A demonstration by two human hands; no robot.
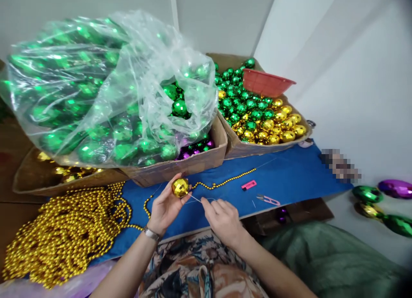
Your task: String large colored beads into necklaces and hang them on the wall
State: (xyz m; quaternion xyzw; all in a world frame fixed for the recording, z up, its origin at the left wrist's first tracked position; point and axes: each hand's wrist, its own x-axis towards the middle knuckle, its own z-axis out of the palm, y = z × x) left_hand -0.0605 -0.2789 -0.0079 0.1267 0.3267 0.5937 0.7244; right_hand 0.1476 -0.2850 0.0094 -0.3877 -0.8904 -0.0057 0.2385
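My left hand [165, 205] is closed around a gold faceted ball [180, 187], held up above the blue table. My right hand [222, 216] pinches a thin, straight, pale needle [194, 198] whose far end meets the ball's lower right side. Fine thread loops around near the right fingertips. A string of small gold beads [233, 178] runs behind the ball to the right across the cloth. On the left, a big heap of gold bead strings [64, 233] lies by my left forearm, one strand reaching toward my wrist.
Behind my hands stand cardboard boxes [180, 169], one under a clear bag of green balls [96, 104]. Another box holds green and gold balls [257, 113] and a red basket [268, 83]. Thread snips [268, 199] and a pink-and-black small item [249, 185] lie at right.
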